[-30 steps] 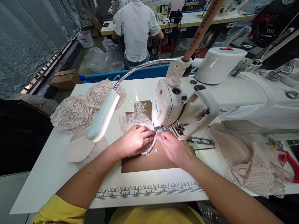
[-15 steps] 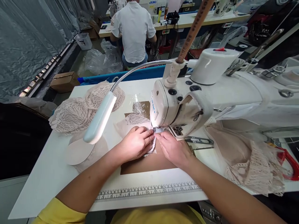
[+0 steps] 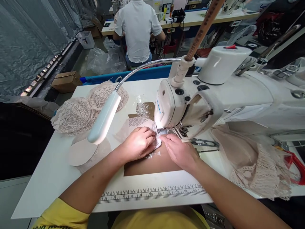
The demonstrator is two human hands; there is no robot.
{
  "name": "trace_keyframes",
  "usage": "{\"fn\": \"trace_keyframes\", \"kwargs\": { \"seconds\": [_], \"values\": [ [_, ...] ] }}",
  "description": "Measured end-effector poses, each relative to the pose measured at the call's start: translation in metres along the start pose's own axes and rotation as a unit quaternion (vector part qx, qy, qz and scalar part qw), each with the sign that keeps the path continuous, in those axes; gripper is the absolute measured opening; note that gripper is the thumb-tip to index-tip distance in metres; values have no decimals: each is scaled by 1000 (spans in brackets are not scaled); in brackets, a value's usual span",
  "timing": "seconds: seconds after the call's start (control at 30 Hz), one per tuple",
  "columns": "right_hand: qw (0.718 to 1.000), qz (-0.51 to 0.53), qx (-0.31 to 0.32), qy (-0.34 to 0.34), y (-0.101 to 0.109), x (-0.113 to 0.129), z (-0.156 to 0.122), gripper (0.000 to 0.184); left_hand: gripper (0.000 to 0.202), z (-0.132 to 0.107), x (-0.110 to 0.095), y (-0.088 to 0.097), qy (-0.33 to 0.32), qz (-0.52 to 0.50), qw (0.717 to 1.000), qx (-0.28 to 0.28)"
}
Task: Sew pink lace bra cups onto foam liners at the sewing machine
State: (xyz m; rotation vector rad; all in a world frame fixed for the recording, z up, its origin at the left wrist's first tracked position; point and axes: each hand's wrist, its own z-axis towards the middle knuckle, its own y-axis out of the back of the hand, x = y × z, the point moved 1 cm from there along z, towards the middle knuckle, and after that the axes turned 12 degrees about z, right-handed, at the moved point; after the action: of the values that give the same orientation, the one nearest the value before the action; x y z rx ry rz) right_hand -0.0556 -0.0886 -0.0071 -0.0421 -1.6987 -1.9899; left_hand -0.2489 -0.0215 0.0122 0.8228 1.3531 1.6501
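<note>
My left hand [image 3: 138, 143] lies on a pale lace piece [image 3: 156, 144], fingers curled and pressing it to the table just left of the needle. My right hand [image 3: 177, 150] pinches the same lace at its right edge, fingertips close to the presser foot [image 3: 162, 131]. The white sewing machine [image 3: 214, 95] stands over both hands, its head right above the lace. More of the lace trails behind the foot over a brown panel [image 3: 152, 163] set in the white table [image 3: 47, 171].
A gooseneck lamp [image 3: 105, 117] hangs low at left of my hands. Stacked lace cups [image 3: 83, 109] lie at the back left, a heap of lace fabric [image 3: 257, 168] at right beside red-handled scissors [image 3: 296, 165]. Thread snips [image 3: 205, 143] rest under the machine. Another person [image 3: 138, 28] sits at a far table.
Both hands stay on the lace at the foot. The piece has turned slightly and slid a little further under the machine head.
</note>
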Motion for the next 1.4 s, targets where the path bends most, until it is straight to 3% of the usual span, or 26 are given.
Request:
{"fn": "trace_keyframes", "kwargs": {
  "seconds": [0.17, 0.5, 0.77, 1.13, 1.4],
  "values": [
    [999, 18, -20, 31, 2, -2, -2, 38, 33, 2, -1, 3, -17, 5, 1000, -3],
    [991, 44, 2, 127, 6, 4, -2, 32, 29, -2, 5, 1, -43, -25, 999, 13],
    [995, 27, 6, 94, 4, 6, 1, 35, 29, -2, 11, 2, -19, -10, 1000, -5],
    [1000, 20, -22, 4, 1, 1, -1, 37, 23, -2, -4, 19, -58, -48, 995, 72],
    [998, 18, 1, 68, 4, 6, 3, 34, 28, -1, -4, 16, -34, -54, 997, 49]
  ]
}}
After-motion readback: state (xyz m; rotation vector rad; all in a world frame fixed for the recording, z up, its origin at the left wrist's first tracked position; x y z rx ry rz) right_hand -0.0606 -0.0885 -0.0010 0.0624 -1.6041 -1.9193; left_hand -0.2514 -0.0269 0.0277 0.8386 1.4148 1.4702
